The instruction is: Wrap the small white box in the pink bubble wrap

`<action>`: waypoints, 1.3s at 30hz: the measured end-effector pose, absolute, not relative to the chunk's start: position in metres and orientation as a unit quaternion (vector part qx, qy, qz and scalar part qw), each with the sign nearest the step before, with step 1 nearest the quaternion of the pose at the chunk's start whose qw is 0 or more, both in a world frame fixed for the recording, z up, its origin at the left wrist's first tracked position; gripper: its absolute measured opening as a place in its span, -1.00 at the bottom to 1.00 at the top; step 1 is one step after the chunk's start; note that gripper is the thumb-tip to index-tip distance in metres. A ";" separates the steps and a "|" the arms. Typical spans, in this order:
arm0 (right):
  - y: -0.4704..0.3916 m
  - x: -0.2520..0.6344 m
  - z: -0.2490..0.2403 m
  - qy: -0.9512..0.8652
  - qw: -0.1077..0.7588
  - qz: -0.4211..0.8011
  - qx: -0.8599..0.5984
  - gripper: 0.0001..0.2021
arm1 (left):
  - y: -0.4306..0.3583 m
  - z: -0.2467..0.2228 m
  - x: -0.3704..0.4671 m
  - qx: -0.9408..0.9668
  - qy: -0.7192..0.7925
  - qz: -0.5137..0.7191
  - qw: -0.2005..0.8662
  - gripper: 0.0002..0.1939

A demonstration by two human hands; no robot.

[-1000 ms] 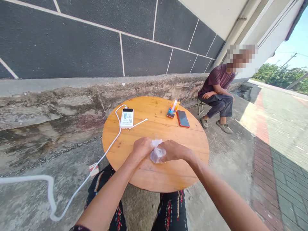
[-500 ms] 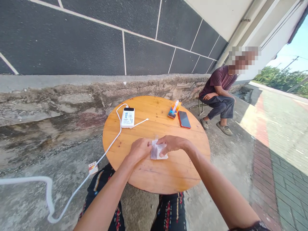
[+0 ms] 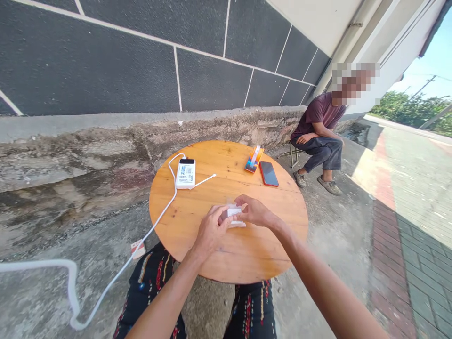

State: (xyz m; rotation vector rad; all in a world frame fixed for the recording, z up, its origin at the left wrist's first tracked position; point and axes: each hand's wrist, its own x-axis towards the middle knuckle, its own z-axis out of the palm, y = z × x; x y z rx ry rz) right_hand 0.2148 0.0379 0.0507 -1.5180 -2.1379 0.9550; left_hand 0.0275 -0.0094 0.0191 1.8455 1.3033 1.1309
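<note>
A small white packet (image 3: 235,213) with thin, partly see-through wrapping lies on the round wooden table (image 3: 226,263). My left hand (image 3: 211,228) grips its left side, thumb in front and fingers behind. From the right, my right hand (image 3: 256,212) holds it between the thumb, low on the packet, and curled fingers at its far edge. The fingers hide parts of the packet, and what is inside cannot be made out.
A white power bank (image 3: 186,174) with white cables is at the table's left. An orange tape dispenser (image 3: 253,160) and a red-edged phone (image 3: 269,173) lie at the back right. Beyond the table a person (image 3: 319,127) sits on a stool by the wall.
My left hand has moved forward and right, now wrapping the packet's left side. The right thumb has risen a little, and the packet's wrapping sits differently. The view has shifted slightly.
</note>
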 end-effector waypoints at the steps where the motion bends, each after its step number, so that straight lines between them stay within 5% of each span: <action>1: 0.033 0.216 0.046 -0.747 0.207 0.339 -0.533 -0.56 | -0.008 0.019 0.027 0.695 0.491 0.426 0.308 -0.71; 5: 0.013 0.215 0.034 -0.716 0.277 0.353 -0.534 -0.67 | -0.008 0.021 0.028 0.684 0.502 0.422 0.321 -0.73; 10: -0.015 0.210 0.034 -0.720 0.262 0.350 -0.539 -0.70 | -0.026 0.025 0.025 0.693 0.509 0.393 0.327 -0.76; 32: -0.063 0.208 0.019 -0.779 0.275 0.189 -0.532 -0.49 | -0.039 0.021 0.019 0.682 0.513 0.376 0.361 -0.73; 39: -0.043 0.227 0.035 -0.755 0.269 0.276 -0.531 -0.62 | -0.045 0.023 0.023 0.665 0.521 0.392 0.364 -0.73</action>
